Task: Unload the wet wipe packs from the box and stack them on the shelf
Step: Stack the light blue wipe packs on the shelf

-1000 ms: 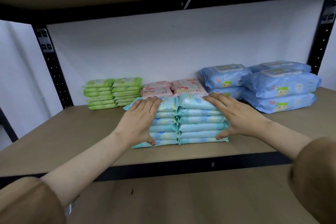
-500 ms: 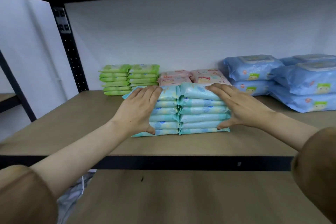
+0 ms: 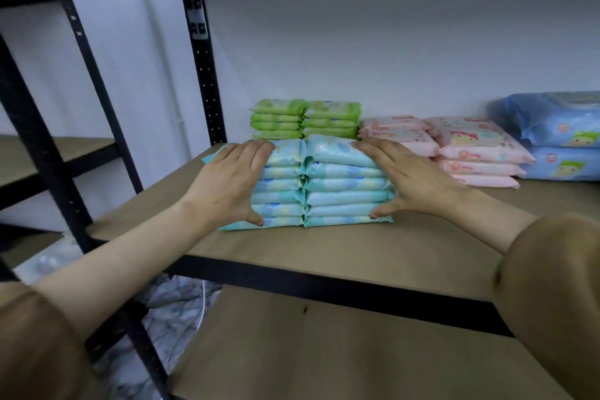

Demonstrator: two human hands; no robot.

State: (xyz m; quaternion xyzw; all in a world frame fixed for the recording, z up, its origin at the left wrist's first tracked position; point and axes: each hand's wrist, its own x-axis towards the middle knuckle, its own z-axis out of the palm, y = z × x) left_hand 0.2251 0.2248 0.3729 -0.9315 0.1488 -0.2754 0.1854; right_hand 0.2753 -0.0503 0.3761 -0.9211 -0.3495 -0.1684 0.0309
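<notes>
Two side-by-side stacks of light teal wet wipe packs (image 3: 331, 185) stand on the brown shelf board (image 3: 373, 253). My left hand (image 3: 232, 182) presses flat against the left end of the stacks, fingers over the top pack and thumb at the bottom. My right hand (image 3: 409, 182) clamps the right end the same way. Together the hands squeeze the two stacks between them. The box is out of sight.
Green packs (image 3: 308, 118) are stacked behind the teal ones, pink packs (image 3: 470, 146) to the right, large blue packs (image 3: 565, 136) at far right. A black upright post (image 3: 203, 68) stands at the shelf's left. A lower shelf board (image 3: 324, 357) lies beneath.
Both hands keep the same hold on the teal stacks. The view has swung left, so the stacks and the other packs sit further right in the frame.
</notes>
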